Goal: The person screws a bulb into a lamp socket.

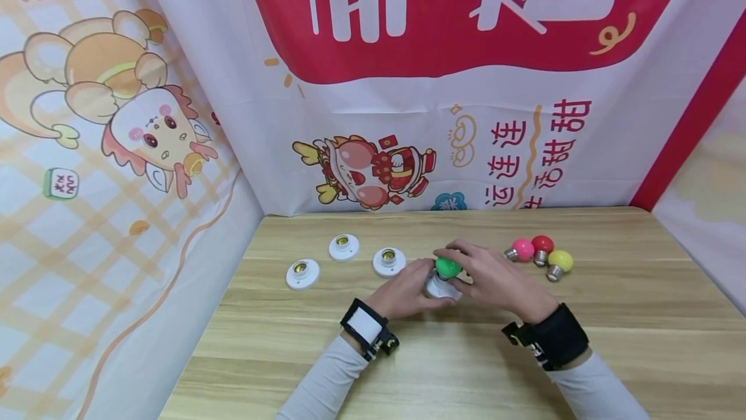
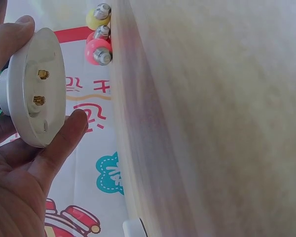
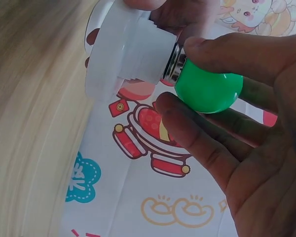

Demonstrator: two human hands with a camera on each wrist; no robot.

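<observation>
My left hand [image 1: 405, 290] grips a round white lamp socket [image 1: 441, 288] by its rim, tilted and held off the table. Its hollow underside, with two brass terminals, faces the camera in the left wrist view. Between the fingers and thumb of my right hand [image 1: 495, 277] is a green light bulb [image 3: 207, 89]. The bulb's metal screw base [image 3: 174, 63] sits at the mouth of the socket, with some of the thread still showing. How deep the rest goes is hidden inside the socket.
On the wooden table [image 1: 443, 368], three more white sockets lie to the left: a near one [image 1: 302, 274], a far one [image 1: 344, 247] and one beside my left hand [image 1: 389, 262]. Right of my hands lie a pink bulb [image 1: 523, 250], a red bulb [image 1: 542, 243] and a yellow bulb [image 1: 561, 260].
</observation>
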